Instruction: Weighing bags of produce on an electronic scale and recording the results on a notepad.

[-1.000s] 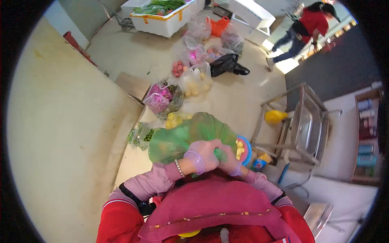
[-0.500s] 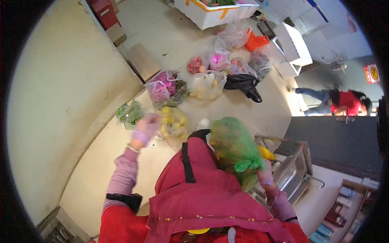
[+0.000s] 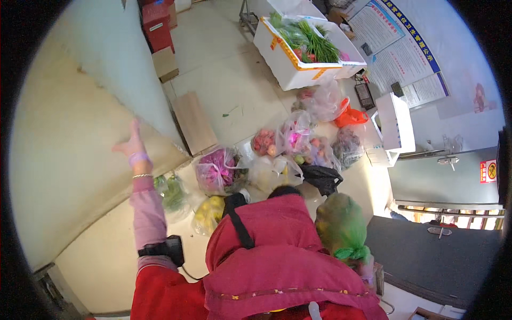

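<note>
My left arm reaches out to the left, and my left hand (image 3: 131, 146) is open in the air with thumb and fingers apart. It touches nothing I can see; the yellowish wall panel (image 3: 80, 133) lies behind it. At my right side my right hand (image 3: 367, 268) grips the knotted neck of a full green plastic bag (image 3: 341, 224). Part of that hand is hidden by the bag, whose contents show only dimly. On the floor near my left arm are a clear bag of green vegetables (image 3: 173, 194) and a bag of yellow fruit (image 3: 208, 214).
Ahead on the floor stand a bag with purple contents (image 3: 216, 170), a whitish bag (image 3: 272, 175), a black bag (image 3: 321, 180) and several more produce bags. White foam boxes (image 3: 282, 69) with greens are beyond. A flat board (image 3: 193, 122) lies by the wall; a dark door (image 3: 437, 261) is right.
My left hand has risen away from the floor bags toward the wall, fingers spreading. The green bag has shifted right with my right hand. The view has turned; the person in the doorway is mostly out of sight.
</note>
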The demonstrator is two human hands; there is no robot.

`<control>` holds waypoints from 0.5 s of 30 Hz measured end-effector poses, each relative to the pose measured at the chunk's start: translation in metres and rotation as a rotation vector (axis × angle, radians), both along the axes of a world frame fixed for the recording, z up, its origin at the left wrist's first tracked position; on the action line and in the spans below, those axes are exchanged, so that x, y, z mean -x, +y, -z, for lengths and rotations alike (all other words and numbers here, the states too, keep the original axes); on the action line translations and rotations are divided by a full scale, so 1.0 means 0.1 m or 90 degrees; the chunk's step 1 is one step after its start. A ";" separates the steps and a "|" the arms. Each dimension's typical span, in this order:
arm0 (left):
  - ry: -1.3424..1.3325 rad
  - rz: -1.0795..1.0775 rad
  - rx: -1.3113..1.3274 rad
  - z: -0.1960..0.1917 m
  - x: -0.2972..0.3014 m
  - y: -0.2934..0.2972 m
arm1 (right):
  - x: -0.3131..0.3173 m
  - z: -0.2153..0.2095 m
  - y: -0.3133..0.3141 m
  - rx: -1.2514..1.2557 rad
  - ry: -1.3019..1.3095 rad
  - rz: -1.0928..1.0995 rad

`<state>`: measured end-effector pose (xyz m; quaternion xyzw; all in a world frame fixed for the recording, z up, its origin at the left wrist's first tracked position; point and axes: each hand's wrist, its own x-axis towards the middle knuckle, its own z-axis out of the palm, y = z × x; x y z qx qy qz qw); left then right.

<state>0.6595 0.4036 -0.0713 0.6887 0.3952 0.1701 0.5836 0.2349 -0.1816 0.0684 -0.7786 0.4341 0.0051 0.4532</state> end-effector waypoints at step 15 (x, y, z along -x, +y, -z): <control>0.067 -0.263 -0.399 0.68 -0.57 0.16 | -3.62 -0.44 0.00 -0.023 0.009 -0.174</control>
